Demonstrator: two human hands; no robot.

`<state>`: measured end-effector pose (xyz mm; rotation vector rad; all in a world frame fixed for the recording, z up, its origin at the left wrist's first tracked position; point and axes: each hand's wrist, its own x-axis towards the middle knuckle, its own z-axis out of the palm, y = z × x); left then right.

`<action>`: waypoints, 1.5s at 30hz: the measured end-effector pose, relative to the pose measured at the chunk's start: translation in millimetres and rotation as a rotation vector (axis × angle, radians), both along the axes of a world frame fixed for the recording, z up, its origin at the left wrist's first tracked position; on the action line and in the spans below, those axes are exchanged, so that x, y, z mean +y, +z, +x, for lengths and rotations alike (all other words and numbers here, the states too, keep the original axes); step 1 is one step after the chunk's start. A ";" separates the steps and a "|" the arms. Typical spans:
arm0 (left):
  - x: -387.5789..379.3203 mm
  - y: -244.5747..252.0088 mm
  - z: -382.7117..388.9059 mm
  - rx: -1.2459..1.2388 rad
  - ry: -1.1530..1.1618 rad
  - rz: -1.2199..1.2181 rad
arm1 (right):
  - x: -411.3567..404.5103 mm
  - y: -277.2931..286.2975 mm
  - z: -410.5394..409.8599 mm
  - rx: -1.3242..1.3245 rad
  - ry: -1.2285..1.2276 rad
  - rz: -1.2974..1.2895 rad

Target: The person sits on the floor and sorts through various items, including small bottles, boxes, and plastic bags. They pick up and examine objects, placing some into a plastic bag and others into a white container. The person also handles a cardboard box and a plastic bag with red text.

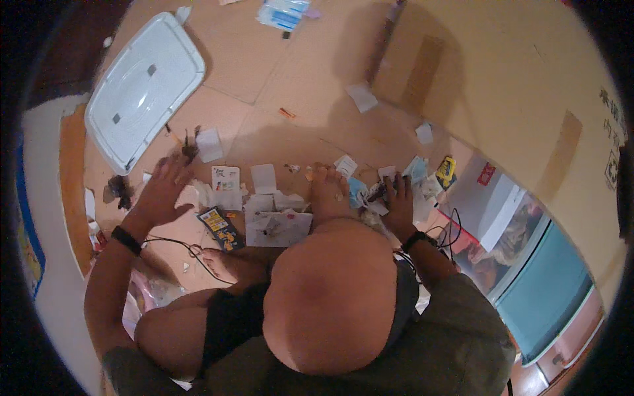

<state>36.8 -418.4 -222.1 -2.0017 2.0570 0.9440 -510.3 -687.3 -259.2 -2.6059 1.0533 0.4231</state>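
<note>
My left hand (166, 190) is over the floor at the left, thumb spread from the other fingers. Its fingertips are beside a dark tangled clump (188, 147); blur hides whether they touch it. Another dark clump (118, 190) lies left of the wrist. My right hand (400, 205) reaches down, fingers apart, onto litter beside my bare foot. Near its fingers are a dark crumpled scrap (377, 191), a light-blue piece (356, 192) and white paper scraps. Between the hands lie a printed card (226, 179), a black and yellow packet (221, 228) and white papers (278, 236).
A white plastic lid (143, 94) lies at the upper left. A large cardboard box (500, 74) takes up the upper right, above a drawer unit (545, 292). A clear packet with blue contents (283, 14) lies far ahead. Black cables (453, 230) run near both wrists.
</note>
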 end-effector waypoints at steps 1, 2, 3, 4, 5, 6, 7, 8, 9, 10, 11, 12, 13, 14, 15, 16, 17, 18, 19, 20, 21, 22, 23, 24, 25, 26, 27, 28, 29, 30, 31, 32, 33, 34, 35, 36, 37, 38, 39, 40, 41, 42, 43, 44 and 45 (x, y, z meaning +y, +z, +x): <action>-2.7 -5.3 3.5 -0.037 0.009 0.002 | 7.2 3.9 -15.5 0.056 -0.041 0.031; -4.3 -10.9 8.6 -0.055 0.041 -0.044 | 13.9 6.0 -28.2 0.106 -0.079 0.062; -5.8 -18.4 13.0 -0.118 0.139 -0.111 | 20.5 7.2 -39.4 0.116 -0.089 0.055; -6.2 -26.7 16.8 -0.179 0.239 -0.177 | 27.5 8.5 -49.8 0.128 -0.098 0.051; -4.9 -35.5 19.5 -0.246 0.372 -0.164 | 37.0 12.4 -60.1 0.200 -0.128 0.075; -2.7 -42.2 26.6 -0.229 0.392 -0.319 | 45.4 15.4 -67.9 0.275 -0.107 0.048; -1.1 -50.8 31.4 -0.235 0.411 -0.331 | 52.8 19.3 -75.5 0.265 -0.127 0.074; 1.3 -58.1 37.3 -0.245 0.443 -0.350 | 59.8 25.3 -83.2 0.321 -0.177 0.133; 4.1 -64.5 42.8 -0.259 0.504 -0.324 | 62.3 28.6 -88.7 0.322 -0.211 0.175; 7.6 -69.3 48.3 -0.249 0.494 -0.373 | 58.1 32.6 -94.8 0.304 -0.119 0.137; 10.1 -73.5 54.2 -0.268 0.484 -0.346 | 47.8 34.5 -99.6 0.246 -0.093 0.042; 11.1 -77.7 60.5 -0.294 0.494 -0.297 | 27.6 32.0 -103.3 0.208 -0.058 -0.040; 12.0 -81.4 65.6 -0.312 0.491 -0.275 | 3.2 29.8 -107.4 0.249 -0.057 -0.085; 12.9 -84.6 69.8 -0.299 0.544 -0.239 | -28.0 21.9 -108.6 0.035 -0.168 -0.224; 14.2 -86.3 73.5 -0.288 0.588 -0.231 | -65.5 10.8 -106.5 -0.064 -0.362 -0.274; 14.7 -88.2 76.6 -0.283 0.635 -0.211 | -104.2 8.0 -107.9 0.010 -0.420 -0.372; 16.2 -89.2 78.0 -0.261 0.631 -0.226 | -139.8 5.2 -106.6 0.205 -0.445 -0.282; 18.1 -89.6 78.7 -0.249 0.633 -0.222 | -163.2 -0.4 -102.2 0.233 -0.399 -0.327; 19.9 -89.5 78.4 -0.282 0.669 -0.212 | -185.9 -3.2 -95.4 0.383 -0.229 -0.382; 22.2 -89.1 77.1 -0.260 0.643 -0.240 | -198.1 -8.3 -85.2 0.274 -0.185 -0.354; 23.5 -88.8 75.1 -0.279 0.648 -0.265 | -208.3 -11.6 -73.0 0.035 -0.186 -0.225; 24.9 -88.0 72.3 -0.298 0.652 -0.291 | -217.9 -15.3 -56.7 -0.286 -0.369 0.143; 25.1 -87.0 70.1 -0.272 0.672 -0.261 | -222.3 -19.6 -40.3 -0.652 -0.524 0.542; 24.9 -86.0 67.0 -0.242 0.688 -0.227 | -222.0 -24.6 -24.6 -0.518 -0.509 0.426; 25.1 -83.9 63.7 -0.213 0.705 -0.217 | -220.4 -29.9 -9.8 -0.436 -0.473 0.334; 24.9 -81.8 60.6 -0.206 0.735 -0.160 | -218.4 -35.8 4.2 -0.375 -0.447 0.219; 26.3 -78.3 56.1 -0.160 0.777 -0.161 | -215.9 -42.5 17.1 -0.310 -0.426 0.104; 28.3 -75.2 52.5 -0.158 0.693 -0.230 | -209.9 -50.1 27.8 -0.256 -0.417 -0.025; 31.6 -70.1 48.2 -0.201 0.656 -0.237 | -203.6 -56.3 34.8 -0.219 -0.394 -0.138; 37.2 -65.7 44.8 -0.248 0.583 -0.138 | -196.1 -61.9 38.5 -0.244 -0.321 -0.194; 41.6 -62.2 39.7 -0.070 0.745 -0.103 | -187.5 -64.1 36.5 -0.279 -0.238 -0.238; 50.4 -57.4 34.7 -0.122 0.616 -0.098 | -176.2 -65.1 31.5 -0.256 -0.217 -0.257; 59.2 -50.9 30.8 -0.160 0.492 -0.106 | -163.3 -63.2 22.4 -0.292 -0.088 -0.341; 67.9 -46.1 27.3 -0.133 0.455 -0.103 | -149.2 -60.4 12.1 -0.285 -0.018 -0.427; 76.8 -41.4 21.9 -0.114 0.422 -0.095 | -133.5 -54.8 -2.1 -0.257 0.111 -0.425; 86.3 -36.7 15.9 -0.108 0.374 -0.099 | -116.4 -48.1 -19.0 -0.245 0.188 -0.419; 94.9 -32.6 9.5 -0.119 0.319 -0.044 | -99.1 -40.8 -36.4 -0.207 0.131 -0.302; 102.8 -28.9 1.8 -0.090 0.310 0.003 | -82.0 -35.7 -52.0 -0.186 0.027 -0.190; 112.2 -24.8 -7.5 -0.076 0.301 0.048 | -65.5 -30.6 -67.6 -0.250 0.133 -0.202; 118.9 -21.5 -15.4 -0.059 0.254 0.057 | -50.2 -24.0 -82.2 -0.251 0.068 -0.090; 127.5 -17.4 -23.5 -0.048 0.211 0.063 | -39.9 -22.9 -89.4 -0.195 0.016 -0.019; 135.1 -14.3 -31.3 -0.056 0.214 0.139 | -33.2 -20.0 -94.6 -0.278 -0.007 0.026; 142.4 -12.3 -39.5 -0.088 0.196 0.037 | -29.8 -19.8 -93.7 -0.243 -0.109 0.000; 149.2 -11.2 -44.1 -0.086 0.190 0.127 | -30.5 -17.7 -89.5 -0.287 -0.207 -0.050; 156.0 -11.3 -49.8 -0.077 0.191 0.159 | -32.1 -14.7 -82.4 -0.288 -0.377 -0.073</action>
